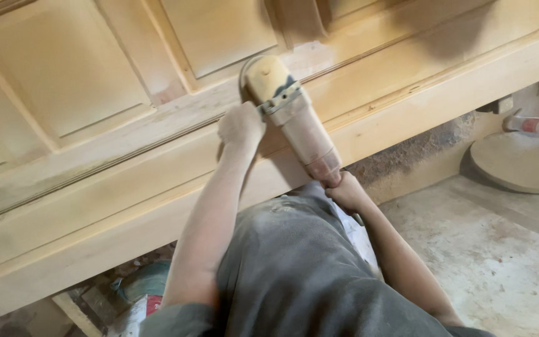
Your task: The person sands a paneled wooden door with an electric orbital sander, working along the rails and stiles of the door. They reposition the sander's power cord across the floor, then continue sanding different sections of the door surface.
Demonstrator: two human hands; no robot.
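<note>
Grey dusty shirt (294,268) nearest; left hand (241,126) clamped on the side grip, right hand (347,191) closed round the tail of the angle grinder (291,115) (dust-caked, tapered body); disc end sits on the pale panelled wooden door (95,156) along its moulded rail; best kept flat, light pressure, moving with the grain; rough concrete floor (500,249) beyond.

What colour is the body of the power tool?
Dusty pinkish-tan, its head yellowish; the grinder shows in the head view.
</note>
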